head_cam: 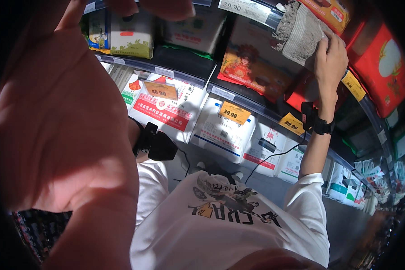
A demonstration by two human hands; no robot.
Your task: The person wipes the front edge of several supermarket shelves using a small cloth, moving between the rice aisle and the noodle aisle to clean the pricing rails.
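Observation:
My right hand (pixel 332 62) is closed on a grey towel-like cloth (pixel 298 37) with a frayed edge, over red and orange food packages (pixel 246 74) on the upper shelf. A black wristband device (pixel 323 126) with a cable is on that wrist. A very large, blurred palm (pixel 64 128), apparently another person's, fills the left side close to the camera. Behind it, my left forearm shows only near the black wrist device (pixel 158 143); my left hand is hidden. White printed bags (pixel 222 128) lie on the lower shelf before me.
A shelf edge (pixel 185 79) with price tags curves across the view. An orange price card (pixel 235 113) stands out over the lower bags. A red package (pixel 379 64) lies at the right. Small packets (pixel 374 175) hang or stand at the far right. Grey floor (pixel 202 157) shows below the shelves.

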